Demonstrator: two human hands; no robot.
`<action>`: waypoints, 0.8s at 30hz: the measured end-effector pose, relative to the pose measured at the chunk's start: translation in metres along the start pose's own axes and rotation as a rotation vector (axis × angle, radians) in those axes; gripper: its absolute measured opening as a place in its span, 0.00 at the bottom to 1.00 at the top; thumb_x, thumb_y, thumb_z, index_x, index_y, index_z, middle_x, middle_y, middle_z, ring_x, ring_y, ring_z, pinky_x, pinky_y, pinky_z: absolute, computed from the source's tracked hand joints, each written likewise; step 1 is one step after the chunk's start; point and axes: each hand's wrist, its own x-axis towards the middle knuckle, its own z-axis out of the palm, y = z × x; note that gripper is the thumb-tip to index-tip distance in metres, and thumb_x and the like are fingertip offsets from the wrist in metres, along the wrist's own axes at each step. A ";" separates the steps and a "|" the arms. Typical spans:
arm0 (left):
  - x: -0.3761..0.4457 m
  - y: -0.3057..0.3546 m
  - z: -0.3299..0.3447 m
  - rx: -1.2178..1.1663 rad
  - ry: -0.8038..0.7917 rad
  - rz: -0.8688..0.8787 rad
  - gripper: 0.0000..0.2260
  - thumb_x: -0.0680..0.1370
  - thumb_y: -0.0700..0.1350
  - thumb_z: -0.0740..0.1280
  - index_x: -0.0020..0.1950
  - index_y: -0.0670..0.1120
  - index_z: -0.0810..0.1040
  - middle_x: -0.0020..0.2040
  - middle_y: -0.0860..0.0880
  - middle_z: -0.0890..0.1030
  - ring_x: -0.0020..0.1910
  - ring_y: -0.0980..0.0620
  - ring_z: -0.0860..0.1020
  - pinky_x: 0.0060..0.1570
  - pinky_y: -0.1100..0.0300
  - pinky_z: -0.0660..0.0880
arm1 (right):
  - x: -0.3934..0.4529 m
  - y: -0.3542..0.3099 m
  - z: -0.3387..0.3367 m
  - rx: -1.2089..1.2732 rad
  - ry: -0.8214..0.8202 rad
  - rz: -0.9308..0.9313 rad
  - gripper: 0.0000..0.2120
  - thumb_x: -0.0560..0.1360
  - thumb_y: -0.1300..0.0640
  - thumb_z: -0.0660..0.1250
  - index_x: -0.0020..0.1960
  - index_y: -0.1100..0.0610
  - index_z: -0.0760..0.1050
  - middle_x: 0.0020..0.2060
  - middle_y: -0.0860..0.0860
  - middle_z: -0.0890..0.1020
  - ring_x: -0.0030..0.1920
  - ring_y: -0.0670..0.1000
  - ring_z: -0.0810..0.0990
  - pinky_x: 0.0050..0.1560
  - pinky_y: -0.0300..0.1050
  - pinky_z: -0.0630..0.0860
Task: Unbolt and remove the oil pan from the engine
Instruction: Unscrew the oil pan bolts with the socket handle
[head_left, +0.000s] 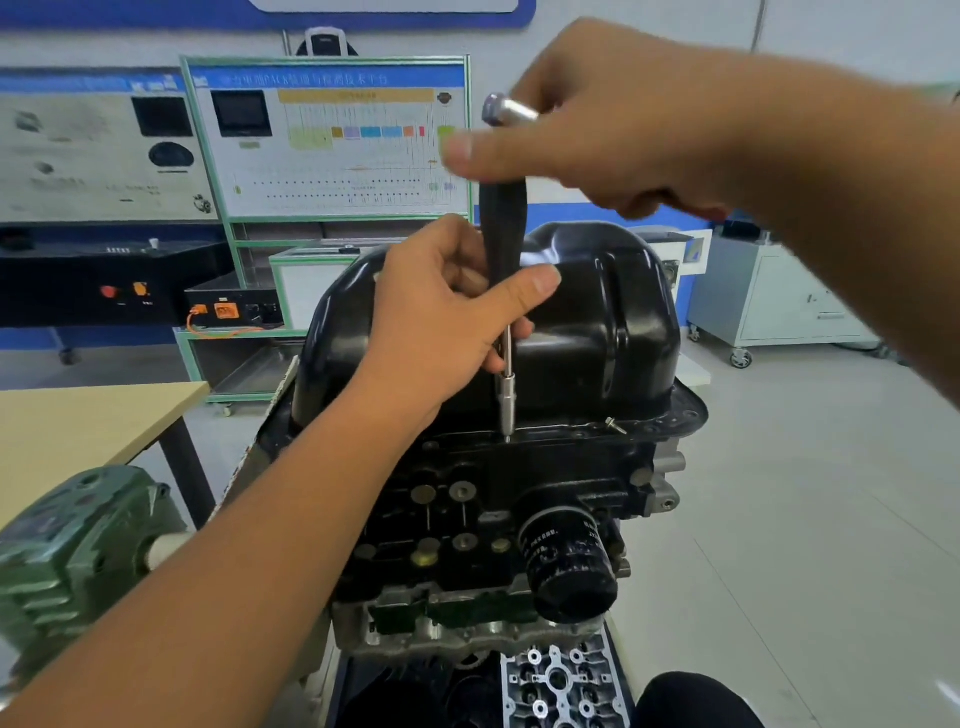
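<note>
A black oil pan (597, 312) sits on top of the upturned engine block (519, 493). A socket driver (505, 395) stands upright with its silver socket on the pan's near flange. My left hand (447, 317) grips the lower end of the driver's black handle and its thin shaft. My right hand (597, 130) holds the top of the driver, a silver cross handle (506, 111) poking out between its fingers. A loose bolt (615, 425) lies on the flange to the right of the socket. A black oil filter (571, 561) sticks out of the block's front.
A wooden table (93, 421) stands at the left, with a green machine housing (78, 545) in front of it. Training boards (332, 140) and cabinets line the back wall. A white wheeled cabinet (779, 296) stands at the right. A grey cylinder head (561, 686) lies below the engine.
</note>
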 end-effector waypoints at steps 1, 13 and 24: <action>0.000 -0.001 0.000 0.011 0.002 0.010 0.13 0.74 0.45 0.79 0.46 0.46 0.76 0.36 0.48 0.85 0.35 0.46 0.86 0.22 0.62 0.74 | 0.003 0.000 0.004 -0.005 0.019 -0.027 0.29 0.72 0.29 0.69 0.39 0.56 0.71 0.23 0.48 0.67 0.17 0.45 0.62 0.17 0.36 0.65; 0.002 -0.006 -0.006 0.172 -0.075 0.080 0.13 0.73 0.41 0.78 0.52 0.54 0.80 0.41 0.56 0.85 0.38 0.60 0.79 0.37 0.66 0.77 | 0.022 0.013 -0.006 -0.012 -0.096 -0.152 0.06 0.76 0.52 0.74 0.48 0.53 0.80 0.26 0.45 0.80 0.14 0.45 0.63 0.16 0.34 0.62; 0.000 -0.005 -0.013 0.271 -0.197 -0.115 0.06 0.78 0.36 0.74 0.50 0.44 0.79 0.36 0.43 0.85 0.28 0.51 0.83 0.22 0.63 0.72 | 0.025 0.011 -0.008 -0.035 -0.210 -0.196 0.05 0.71 0.57 0.77 0.45 0.51 0.83 0.35 0.55 0.83 0.20 0.51 0.69 0.22 0.44 0.71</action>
